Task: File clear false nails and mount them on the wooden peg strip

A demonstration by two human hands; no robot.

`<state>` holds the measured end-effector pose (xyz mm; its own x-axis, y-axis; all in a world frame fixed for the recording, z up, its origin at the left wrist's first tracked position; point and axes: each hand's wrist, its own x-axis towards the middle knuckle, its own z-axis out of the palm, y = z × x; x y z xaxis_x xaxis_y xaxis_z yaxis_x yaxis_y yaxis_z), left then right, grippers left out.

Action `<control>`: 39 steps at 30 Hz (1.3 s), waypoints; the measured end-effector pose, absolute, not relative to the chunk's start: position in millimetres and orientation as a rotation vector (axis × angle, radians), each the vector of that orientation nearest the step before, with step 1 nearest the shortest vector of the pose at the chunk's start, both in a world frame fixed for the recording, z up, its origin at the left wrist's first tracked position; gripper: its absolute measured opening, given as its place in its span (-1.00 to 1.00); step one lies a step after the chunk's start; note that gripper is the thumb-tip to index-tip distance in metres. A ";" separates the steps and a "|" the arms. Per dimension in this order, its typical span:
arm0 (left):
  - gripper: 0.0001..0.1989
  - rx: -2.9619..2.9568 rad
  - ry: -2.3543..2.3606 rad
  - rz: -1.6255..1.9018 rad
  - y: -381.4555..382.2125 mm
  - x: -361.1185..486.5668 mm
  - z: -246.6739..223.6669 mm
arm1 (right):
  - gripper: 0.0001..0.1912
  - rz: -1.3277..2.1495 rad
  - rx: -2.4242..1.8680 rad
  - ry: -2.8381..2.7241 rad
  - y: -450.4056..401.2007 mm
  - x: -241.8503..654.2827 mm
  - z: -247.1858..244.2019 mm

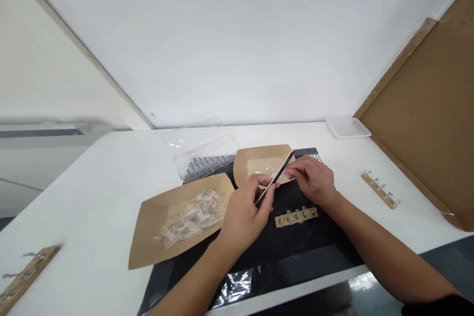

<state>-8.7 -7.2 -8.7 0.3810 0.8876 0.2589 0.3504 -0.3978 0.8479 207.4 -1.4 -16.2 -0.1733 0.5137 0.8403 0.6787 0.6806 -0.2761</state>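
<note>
Slanting up between my hands is a thin black-and-white strip (265, 192), flat and straight like a nail file. My left hand (247, 210) grips its lower part between thumb and fingers. My right hand (313, 177) is closed in a pinch beside the strip's upper part; whatever lies between those fingertips is too small to make out. Below the hands, a wooden bar (296, 217) carries several clear nail tips on metal holders. Behind the strip stands a brown paper tray (242, 160) with small white pieces inside. Left of my left hand, another paper tray (148, 222) holds a heap of clear nail tips (200, 212).
A black mat (296, 252) covers the table's front middle. Clear plastic boxes (207, 158) lie at the back left, a shallow plastic tray (348, 128) at the back right. More holder bars rest at right (379, 190) and front left (29, 276). Cardboard (433, 108) borders the right side.
</note>
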 end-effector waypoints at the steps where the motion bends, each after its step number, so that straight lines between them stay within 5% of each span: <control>1: -0.84 1.926 1.061 0.961 -7.1 -8.8 -9.3 | -0.90 -0.197 -0.948 -1.832 -1.4 205.8 -16.3; 18: -0.73 2.028 1.066 1.020 -6.6 -11.0 -5.3 | -0.98 -0.124 -0.955 -1.902 -3.1 206.4 -14.0; 39: -0.76 1.990 1.181 1.140 -3.3 -6.7 -7.3 | -0.72 -0.232 -1.328 -2.003 8.6 186.8 -30.1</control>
